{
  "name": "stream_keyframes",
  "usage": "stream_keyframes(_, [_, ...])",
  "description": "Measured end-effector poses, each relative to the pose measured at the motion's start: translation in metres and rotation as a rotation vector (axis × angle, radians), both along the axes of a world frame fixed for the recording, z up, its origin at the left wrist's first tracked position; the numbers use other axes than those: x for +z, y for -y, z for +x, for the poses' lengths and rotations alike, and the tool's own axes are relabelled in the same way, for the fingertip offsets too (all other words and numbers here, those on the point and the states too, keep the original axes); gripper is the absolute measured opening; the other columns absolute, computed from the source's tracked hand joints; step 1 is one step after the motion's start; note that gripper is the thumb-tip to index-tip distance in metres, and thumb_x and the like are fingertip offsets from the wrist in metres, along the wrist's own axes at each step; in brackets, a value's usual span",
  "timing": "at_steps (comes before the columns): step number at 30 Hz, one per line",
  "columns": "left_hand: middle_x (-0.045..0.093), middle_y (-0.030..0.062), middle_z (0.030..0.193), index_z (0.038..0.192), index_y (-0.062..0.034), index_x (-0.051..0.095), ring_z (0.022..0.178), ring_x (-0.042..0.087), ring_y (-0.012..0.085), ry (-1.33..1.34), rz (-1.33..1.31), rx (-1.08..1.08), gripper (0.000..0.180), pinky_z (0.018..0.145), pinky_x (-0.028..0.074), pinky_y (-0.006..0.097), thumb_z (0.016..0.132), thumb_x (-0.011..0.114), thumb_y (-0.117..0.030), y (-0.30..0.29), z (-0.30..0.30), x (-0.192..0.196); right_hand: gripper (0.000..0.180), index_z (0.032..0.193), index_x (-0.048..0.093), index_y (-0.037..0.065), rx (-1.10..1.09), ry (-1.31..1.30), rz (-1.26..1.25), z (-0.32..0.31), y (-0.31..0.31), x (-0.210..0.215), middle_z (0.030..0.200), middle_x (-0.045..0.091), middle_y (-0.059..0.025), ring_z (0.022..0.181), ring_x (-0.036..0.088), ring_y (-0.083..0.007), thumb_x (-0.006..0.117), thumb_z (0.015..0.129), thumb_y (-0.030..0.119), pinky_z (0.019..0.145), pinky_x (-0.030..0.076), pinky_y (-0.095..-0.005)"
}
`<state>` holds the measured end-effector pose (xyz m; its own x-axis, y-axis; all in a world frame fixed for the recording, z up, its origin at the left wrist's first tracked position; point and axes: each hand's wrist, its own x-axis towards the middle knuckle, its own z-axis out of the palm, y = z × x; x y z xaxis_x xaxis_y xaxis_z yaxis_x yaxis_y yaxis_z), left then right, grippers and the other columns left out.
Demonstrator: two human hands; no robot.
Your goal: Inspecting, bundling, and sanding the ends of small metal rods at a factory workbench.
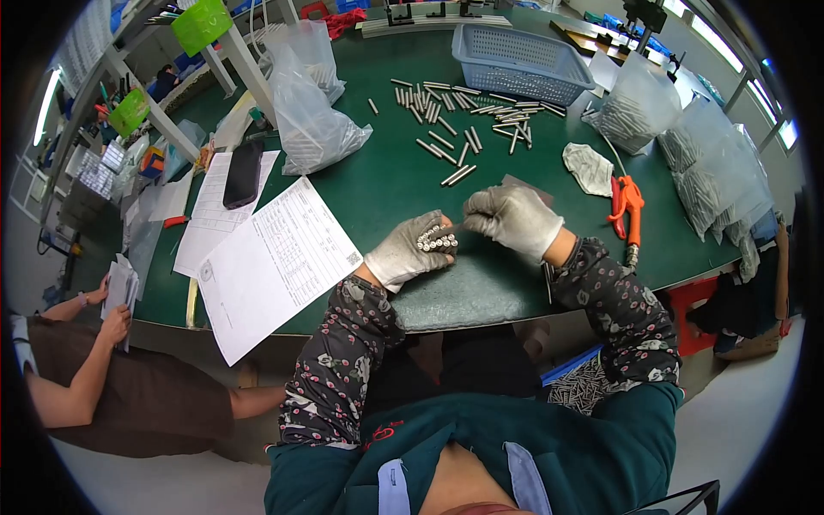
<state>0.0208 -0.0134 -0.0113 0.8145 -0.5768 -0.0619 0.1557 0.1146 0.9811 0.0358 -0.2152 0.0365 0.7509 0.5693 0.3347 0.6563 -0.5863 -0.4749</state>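
My left hand (pixel 404 252), in a whitish work glove, is closed round a bundle of short metal pins (pixel 437 240), their round ends facing up. Close by on its right, my gloved right hand (pixel 510 221) has its fingers pinched together. Whatever they grip is too small or hidden to make out. A flat brownish piece (pixel 530 189) shows behind the right hand; I cannot tell whether the hand touches it. Beyond both hands, many loose metal pins (pixel 444 126) lie scattered on the green tabletop (pixel 378 184).
A blue plastic basket (pixel 521 64) stands beyond the pins. Right are a crumpled white cloth (pixel 589 168), an orange air gun (pixel 632 206) and bags of pins (pixel 717 167). Left lie printed sheets (pixel 276 266), a phone (pixel 244 174) and a plastic bag (pixel 313 120). A person (pixel 112 378) holding papers stands far left.
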Motion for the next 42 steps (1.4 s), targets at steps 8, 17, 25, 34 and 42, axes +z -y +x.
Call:
stream_keyframes(8, [0.053,-0.001,0.079,0.098,-0.004,0.047,0.074,0.052,0.0078,0.006,0.017,0.044,0.039,0.068,0.045,0.019,0.067,0.066,0.009,0.001,0.001,0.0,0.017,0.079,0.061,0.008,-0.051,0.009,-0.037,-0.001,0.012,0.003,0.071,0.06,-0.0078,0.072,0.058,-0.0269,0.06,0.076,0.025,0.064,0.046,-0.0358])
stream_keyframes(17, [0.053,-0.0013,0.08,0.097,-0.0044,0.047,0.074,0.052,0.0081,-0.021,-0.006,0.036,0.038,0.068,0.044,0.019,0.067,0.064,0.011,0.002,0.0,0.002,0.018,0.08,0.063,0.01,-0.054,-0.02,-0.076,0.0,0.011,0.014,0.069,0.06,-0.0093,0.067,0.059,-0.0268,0.06,0.077,0.027,0.061,0.046,-0.0359])
stream_keyframes(25, [0.051,-0.0004,0.083,0.098,-0.0026,0.048,0.078,0.051,0.0078,0.039,0.069,0.028,0.04,0.073,0.044,0.02,0.065,0.065,0.01,0.003,0.001,0.002,0.024,0.084,0.065,0.011,-0.156,-0.09,-0.262,0.012,0.004,0.033,0.076,0.063,-0.009,0.071,0.061,-0.0261,0.058,0.079,0.033,0.065,0.048,-0.0347])
stream_keyframes(34, [0.051,0.0004,0.085,0.096,-0.0032,0.047,0.081,0.051,0.0089,-0.014,-0.03,0.001,0.037,0.074,0.044,0.021,0.066,0.063,0.012,0.004,-0.002,0.006,0.018,0.079,0.065,0.008,0.028,-0.044,-0.172,0.014,-0.008,0.033,0.069,0.061,-0.0104,0.065,0.06,-0.0261,0.062,0.075,0.026,0.06,0.047,-0.0338])
stream_keyframes(42, [0.051,0.0025,0.091,0.105,-0.0039,0.044,0.085,0.051,0.0103,0.109,0.131,0.05,0.05,0.076,0.043,0.022,0.062,0.067,0.007,0.006,-0.002,0.012,0.018,0.08,0.065,0.008,0.025,-0.076,-0.185,0.019,-0.005,0.033,0.069,0.062,-0.0098,0.067,0.06,-0.0253,0.062,0.076,0.025,0.06,0.047,-0.0334])
